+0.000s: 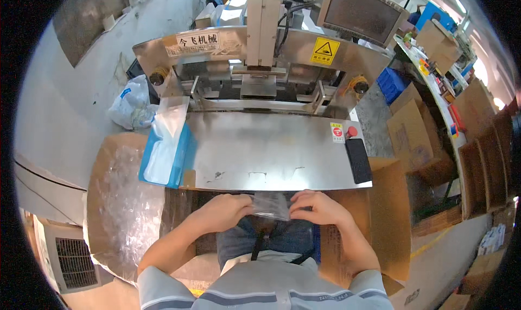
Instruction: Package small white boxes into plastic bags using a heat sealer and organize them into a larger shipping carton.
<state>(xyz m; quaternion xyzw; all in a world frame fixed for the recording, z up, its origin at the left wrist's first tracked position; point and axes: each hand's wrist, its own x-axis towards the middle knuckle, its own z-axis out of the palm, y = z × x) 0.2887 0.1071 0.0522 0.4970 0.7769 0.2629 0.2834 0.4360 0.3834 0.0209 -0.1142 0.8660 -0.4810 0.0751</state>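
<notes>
A clear plastic bag [270,206] is stretched between my two hands, just below the front edge of a metal worktable [260,152] and above my lap. My left hand [227,208] is closed on the bag's left side. On the other side, my right hand [317,207] pinches the right edge between thumb and fingers. Whether anything lies inside the bag is too small to tell. At the table's left end, a blue bin [188,150] holds a stack of clear, whitish plastic bags [163,152].
A machine with a metal frame [374,65] stands behind the table. A black phone-like slab [358,160] and a red button [351,132] are at the right. Clear plastic pieces [130,196] fill a carton on the left; another cardboard box [391,217] stands open on the right.
</notes>
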